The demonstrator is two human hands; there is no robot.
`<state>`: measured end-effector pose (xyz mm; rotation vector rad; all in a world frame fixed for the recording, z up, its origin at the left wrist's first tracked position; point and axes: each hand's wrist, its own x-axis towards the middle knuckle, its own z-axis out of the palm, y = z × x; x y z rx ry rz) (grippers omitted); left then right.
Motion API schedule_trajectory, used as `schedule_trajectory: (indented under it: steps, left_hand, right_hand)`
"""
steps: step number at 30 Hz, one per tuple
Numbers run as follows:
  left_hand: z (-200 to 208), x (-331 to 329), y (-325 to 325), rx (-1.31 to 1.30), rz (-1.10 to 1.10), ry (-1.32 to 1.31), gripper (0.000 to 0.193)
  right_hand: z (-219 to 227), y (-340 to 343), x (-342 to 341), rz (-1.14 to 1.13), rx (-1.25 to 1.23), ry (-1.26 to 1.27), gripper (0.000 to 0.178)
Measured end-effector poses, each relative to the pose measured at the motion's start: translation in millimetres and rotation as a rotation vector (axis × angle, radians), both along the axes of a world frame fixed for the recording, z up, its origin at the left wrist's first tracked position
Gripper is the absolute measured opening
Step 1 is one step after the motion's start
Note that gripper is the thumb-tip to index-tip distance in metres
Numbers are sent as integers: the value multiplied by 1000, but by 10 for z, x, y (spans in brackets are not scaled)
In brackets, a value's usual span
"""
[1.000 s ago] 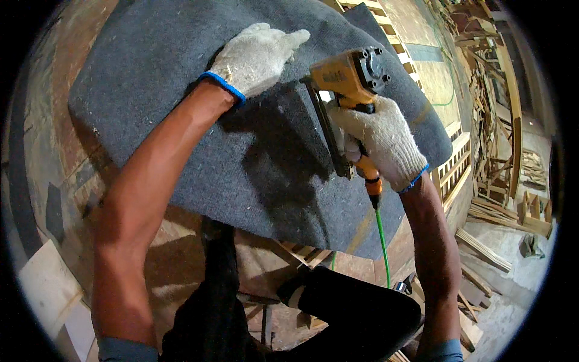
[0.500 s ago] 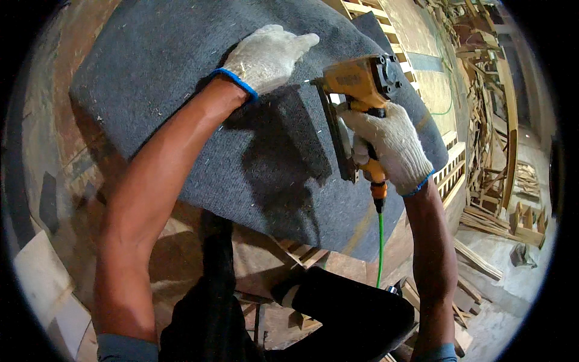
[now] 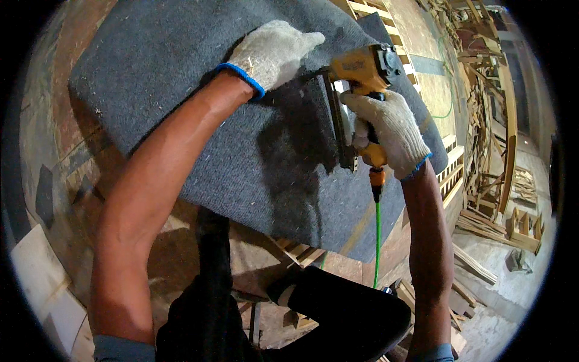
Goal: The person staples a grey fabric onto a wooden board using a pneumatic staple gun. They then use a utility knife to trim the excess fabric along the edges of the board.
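Observation:
A large slab covered in dark grey felt-like fabric (image 3: 235, 160) lies at a slant before me, with small pale specks on it. My left hand (image 3: 271, 53), in a white knit glove with a blue cuff, rests on the upper part of this fabric. Its thumb sticks out to the right; the other fingertips are hard to see. To the right, my gloved right hand (image 3: 395, 130) is wrapped round the handle of a yellow and black pneumatic stapler (image 3: 362, 67). The tool's nose points left toward my left hand, and its shadow falls on the fabric.
A green air hose (image 3: 378, 241) hangs from the stapler's handle. Pale slatted wooden frames (image 3: 451, 169) show beyond the slab's right side. Scrap wood (image 3: 482, 120) is heaped farther right. My black-clad legs (image 3: 350, 308) are below, and pale boards (image 3: 42, 271) lie at the lower left.
The stapler and my right hand have shifted slightly up and to the right. My left hand has slid a little rightward over the fabric. The slab lies where it was.

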<state>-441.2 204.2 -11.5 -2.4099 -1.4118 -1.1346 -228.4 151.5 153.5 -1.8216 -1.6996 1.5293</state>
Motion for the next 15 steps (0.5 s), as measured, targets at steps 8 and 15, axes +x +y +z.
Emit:
schedule_trajectory:
  steps: [8, 15]
  left_hand:
    - [21, 12, -4, -66, -30, -25, 36]
    - [-7, 6, -34, -47, 0, -57, 34]
  right_hand:
    - [-24, -160, 7, 144, 29, -222, 23]
    - [17, -656, -110, 303, -93, -356, 27]
